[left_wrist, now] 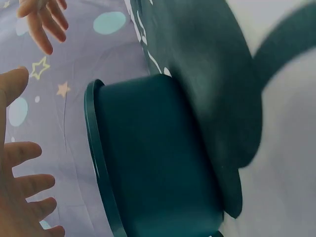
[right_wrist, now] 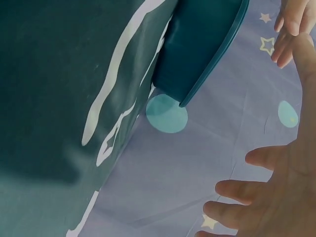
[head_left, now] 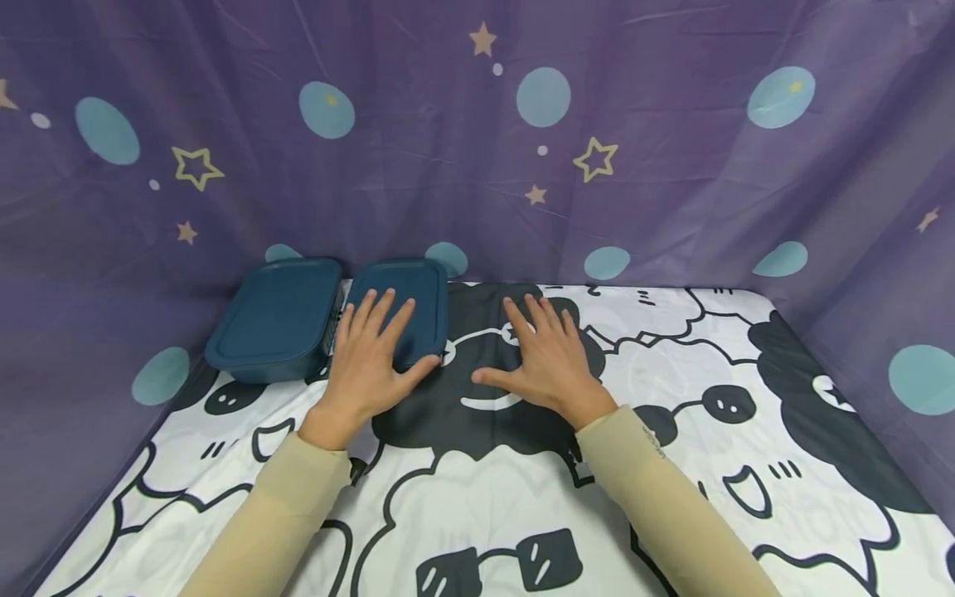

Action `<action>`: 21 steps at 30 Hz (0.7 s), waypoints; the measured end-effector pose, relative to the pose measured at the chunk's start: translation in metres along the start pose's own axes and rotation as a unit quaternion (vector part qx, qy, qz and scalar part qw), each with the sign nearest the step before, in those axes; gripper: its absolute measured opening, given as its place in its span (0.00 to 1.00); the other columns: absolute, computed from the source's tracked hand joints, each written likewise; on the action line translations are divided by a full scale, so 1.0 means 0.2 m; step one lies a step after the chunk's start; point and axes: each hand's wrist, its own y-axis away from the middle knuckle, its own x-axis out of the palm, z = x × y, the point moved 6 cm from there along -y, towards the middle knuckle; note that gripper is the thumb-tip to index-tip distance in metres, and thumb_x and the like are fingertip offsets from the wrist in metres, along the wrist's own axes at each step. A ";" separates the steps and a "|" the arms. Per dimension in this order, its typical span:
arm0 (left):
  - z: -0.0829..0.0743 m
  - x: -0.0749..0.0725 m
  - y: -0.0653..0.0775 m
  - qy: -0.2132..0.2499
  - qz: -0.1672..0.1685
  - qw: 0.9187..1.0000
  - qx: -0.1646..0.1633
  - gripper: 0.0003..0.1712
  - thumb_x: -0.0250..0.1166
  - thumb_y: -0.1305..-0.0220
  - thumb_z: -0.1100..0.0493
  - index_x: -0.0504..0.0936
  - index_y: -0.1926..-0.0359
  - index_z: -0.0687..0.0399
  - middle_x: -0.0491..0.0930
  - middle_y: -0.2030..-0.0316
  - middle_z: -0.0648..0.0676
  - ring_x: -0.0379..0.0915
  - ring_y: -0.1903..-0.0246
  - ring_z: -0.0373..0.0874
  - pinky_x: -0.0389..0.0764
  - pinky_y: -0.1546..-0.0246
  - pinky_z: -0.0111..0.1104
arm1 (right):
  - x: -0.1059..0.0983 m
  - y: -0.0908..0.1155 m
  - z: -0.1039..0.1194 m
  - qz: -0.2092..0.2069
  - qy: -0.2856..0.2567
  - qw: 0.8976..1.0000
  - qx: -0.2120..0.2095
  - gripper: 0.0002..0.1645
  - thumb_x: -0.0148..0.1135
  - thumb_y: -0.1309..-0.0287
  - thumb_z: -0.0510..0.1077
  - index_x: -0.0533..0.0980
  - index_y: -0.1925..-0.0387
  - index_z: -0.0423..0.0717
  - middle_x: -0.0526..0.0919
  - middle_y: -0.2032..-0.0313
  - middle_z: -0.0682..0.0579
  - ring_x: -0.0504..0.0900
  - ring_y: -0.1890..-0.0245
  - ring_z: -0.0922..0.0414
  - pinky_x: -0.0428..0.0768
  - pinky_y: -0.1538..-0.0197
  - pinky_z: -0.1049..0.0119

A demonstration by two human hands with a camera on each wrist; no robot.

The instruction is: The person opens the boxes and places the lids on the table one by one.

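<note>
My left hand (head_left: 367, 365), fingers spread and straight, holds nothing and overlaps a dark teal lidded box (head_left: 418, 286) in the head view. The left wrist view shows that box's smooth side wall (left_wrist: 153, 158) and lid rim, with the fingers apart from it. To the right, my right hand (head_left: 548, 356) is spread palm down over a dark patch of the printed cloth, also holding nothing. A second teal lidded box (head_left: 279, 319) stands left of the first, close beside it. In the right wrist view, the corner of a teal box (right_wrist: 197, 49) shows beyond the fingers.
A white cloth (head_left: 485, 489) with black cartoon prints covers the table. Behind and at both sides hangs a purple curtain (head_left: 448, 166) with stars and blue ovals. Both boxes stand near the back left edge, against the curtain.
</note>
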 end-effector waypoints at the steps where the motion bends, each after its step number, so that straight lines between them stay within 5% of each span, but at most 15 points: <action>1: 0.01 0.00 0.00 -0.001 0.001 1.000 -0.003 0.49 0.61 0.46 0.30 0.64 0.30 0.51 0.58 0.31 0.63 0.42 0.29 0.58 0.41 0.32 0.55 | 0.01 -0.01 0.01 0.002 -0.006 1.000 0.000 0.72 0.36 0.68 0.93 0.44 0.25 0.60 0.48 0.27 0.45 0.44 0.27 0.46 0.43 0.30 0.43; 21: 0.17 -0.04 0.03 0.051 -0.024 0.996 -0.065 0.40 0.66 0.43 0.41 0.70 0.36 0.59 0.64 0.36 0.66 0.54 0.34 0.64 0.53 0.37 0.59 | 0.13 -0.12 0.04 0.038 -0.097 0.994 0.021 0.71 0.37 0.64 0.92 0.44 0.25 0.56 0.53 0.28 0.45 0.56 0.30 0.45 0.59 0.34 0.45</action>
